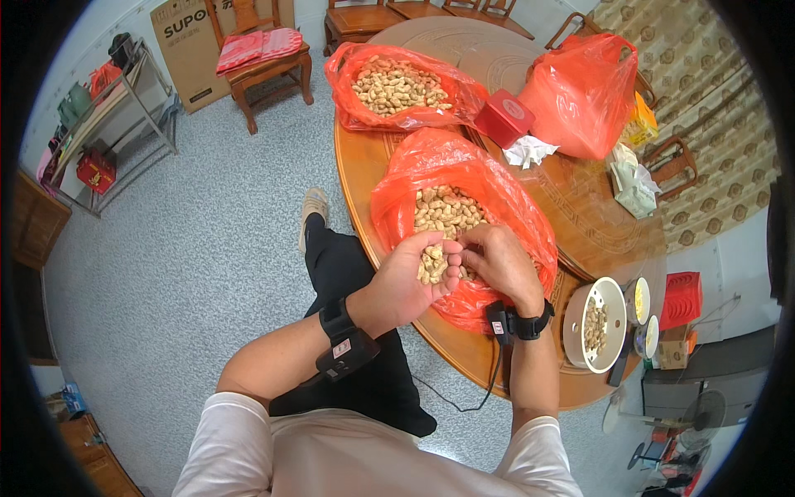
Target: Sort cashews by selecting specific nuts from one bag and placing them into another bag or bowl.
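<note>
My left hand point(400, 276) is cupped, palm up, around a small heap of unshelled peanuts point(432, 264). It rests over the near side of an open red plastic bag point(463, 152). More unshelled peanuts point(444, 208) fill that bag. My right hand point(506, 261) is bent over the same bag, just right of the left fingertips. Its thumb and fingers come together close to the peanuts; whether they pinch one is hidden. A black strapped device sits on each wrist, and a thin dark cable point(463, 410) hangs below the right one.
On the round wooden table point(357, 180) stand a second open red bag point(338, 68) of peanuts, a red box point(506, 118), crumpled tissue point(528, 151) and a full red bag point(577, 93). Rightward are a white perforated basket point(574, 329) holding peanuts, two bowls point(640, 301) and a tissue pack point(633, 186).
</note>
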A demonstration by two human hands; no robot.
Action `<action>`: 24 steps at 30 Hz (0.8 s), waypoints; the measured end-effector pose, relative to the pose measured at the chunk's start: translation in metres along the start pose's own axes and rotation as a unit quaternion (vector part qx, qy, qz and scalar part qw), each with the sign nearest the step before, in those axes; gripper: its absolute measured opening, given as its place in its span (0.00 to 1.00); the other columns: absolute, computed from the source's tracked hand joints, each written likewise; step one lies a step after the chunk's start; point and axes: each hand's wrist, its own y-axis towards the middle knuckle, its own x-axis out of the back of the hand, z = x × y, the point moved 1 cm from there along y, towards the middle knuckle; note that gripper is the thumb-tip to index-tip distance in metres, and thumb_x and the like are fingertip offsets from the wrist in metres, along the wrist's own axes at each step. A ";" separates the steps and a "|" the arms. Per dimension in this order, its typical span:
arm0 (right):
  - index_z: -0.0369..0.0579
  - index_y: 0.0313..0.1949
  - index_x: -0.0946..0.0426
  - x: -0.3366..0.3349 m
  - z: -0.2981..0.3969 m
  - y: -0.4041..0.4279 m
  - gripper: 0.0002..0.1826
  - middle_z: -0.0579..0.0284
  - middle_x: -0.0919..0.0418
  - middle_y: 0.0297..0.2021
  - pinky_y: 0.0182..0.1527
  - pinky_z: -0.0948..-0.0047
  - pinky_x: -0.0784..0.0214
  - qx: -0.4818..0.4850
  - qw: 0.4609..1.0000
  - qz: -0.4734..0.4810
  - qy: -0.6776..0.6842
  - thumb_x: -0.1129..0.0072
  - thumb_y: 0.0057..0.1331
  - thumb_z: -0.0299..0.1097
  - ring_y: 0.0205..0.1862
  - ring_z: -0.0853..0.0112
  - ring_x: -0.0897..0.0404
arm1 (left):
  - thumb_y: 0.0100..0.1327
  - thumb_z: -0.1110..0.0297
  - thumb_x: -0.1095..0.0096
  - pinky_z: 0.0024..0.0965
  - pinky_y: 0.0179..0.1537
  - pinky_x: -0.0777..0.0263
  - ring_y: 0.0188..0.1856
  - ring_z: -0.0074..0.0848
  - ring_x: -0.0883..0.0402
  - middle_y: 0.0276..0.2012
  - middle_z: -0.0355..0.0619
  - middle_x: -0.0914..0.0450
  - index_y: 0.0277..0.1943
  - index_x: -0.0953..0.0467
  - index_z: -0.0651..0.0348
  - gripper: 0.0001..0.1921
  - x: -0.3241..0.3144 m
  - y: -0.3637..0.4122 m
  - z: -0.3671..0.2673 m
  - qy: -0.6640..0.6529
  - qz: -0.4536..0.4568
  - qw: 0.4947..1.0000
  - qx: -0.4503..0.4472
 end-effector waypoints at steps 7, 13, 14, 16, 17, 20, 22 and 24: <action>0.36 0.41 0.12 0.006 -0.003 -0.001 0.08 0.40 0.13 0.37 0.46 0.53 0.21 0.010 0.995 -0.099 0.010 0.28 0.64 0.26 0.42 0.45 0.13 | 0.81 0.60 0.42 0.31 0.48 0.17 0.43 0.27 0.15 0.42 0.42 0.14 0.50 0.16 0.61 0.14 -0.001 -0.001 0.000 0.019 -0.015 1.000 -0.004; 0.35 0.44 0.13 0.015 0.013 -0.005 0.09 0.45 0.13 0.36 0.42 0.59 0.22 0.007 0.987 -0.157 0.029 0.28 0.66 0.24 0.38 0.52 0.13 | 0.82 0.59 0.44 0.31 0.48 0.17 0.43 0.27 0.15 0.43 0.42 0.14 0.50 0.16 0.61 0.15 0.001 0.000 0.001 0.012 -0.010 1.000 -0.002; 0.35 0.44 0.13 0.017 0.020 -0.007 0.08 0.48 0.13 0.36 0.40 0.62 0.23 0.020 0.982 -0.159 0.103 0.28 0.67 0.25 0.36 0.57 0.14 | 0.82 0.59 0.44 0.31 0.48 0.17 0.44 0.26 0.14 0.42 0.42 0.13 0.50 0.16 0.61 0.15 0.002 0.000 0.001 0.011 -0.006 1.000 -0.003; 0.36 0.44 0.12 0.016 0.031 -0.008 0.08 0.54 0.14 0.34 0.37 0.70 0.27 0.045 0.961 -0.164 0.220 0.27 0.70 0.28 0.34 0.69 0.17 | 0.83 0.58 0.45 0.31 0.48 0.17 0.43 0.26 0.14 0.42 0.42 0.13 0.51 0.15 0.61 0.16 0.007 0.003 0.001 0.004 0.009 1.000 -0.007; 0.36 0.44 0.12 0.016 0.033 -0.008 0.08 0.54 0.14 0.34 0.37 0.70 0.27 0.045 0.960 -0.164 0.221 0.27 0.70 0.28 0.34 0.69 0.17 | 0.83 0.58 0.45 0.30 0.48 0.17 0.43 0.26 0.14 0.42 0.42 0.13 0.51 0.15 0.61 0.16 0.009 0.003 0.000 -0.002 0.024 1.000 -0.012; 0.38 0.44 0.12 0.019 0.029 -0.008 0.09 0.51 0.13 0.36 0.37 0.65 0.25 0.042 0.966 -0.186 0.175 0.25 0.68 0.30 0.34 0.61 0.14 | 0.83 0.58 0.45 0.30 0.47 0.16 0.43 0.25 0.13 0.42 0.42 0.12 0.51 0.15 0.60 0.16 0.006 0.002 0.001 0.013 0.004 1.000 -0.005; 0.40 0.44 0.12 0.014 0.014 -0.006 0.11 0.47 0.13 0.39 0.40 0.57 0.23 0.014 0.994 -0.104 0.010 0.25 0.65 0.32 0.38 0.52 0.13 | 0.83 0.58 0.44 0.29 0.47 0.16 0.43 0.26 0.13 0.42 0.42 0.12 0.51 0.15 0.60 0.16 0.007 0.004 0.001 0.007 0.011 1.000 -0.002; 0.40 0.44 0.12 0.005 0.009 -0.004 0.12 0.45 0.14 0.40 0.43 0.53 0.23 0.012 0.998 -0.067 -0.016 0.25 0.64 0.32 0.40 0.48 0.13 | 0.83 0.58 0.44 0.29 0.47 0.16 0.42 0.26 0.13 0.41 0.42 0.12 0.51 0.15 0.60 0.15 0.008 0.005 0.002 0.001 0.017 1.000 0.000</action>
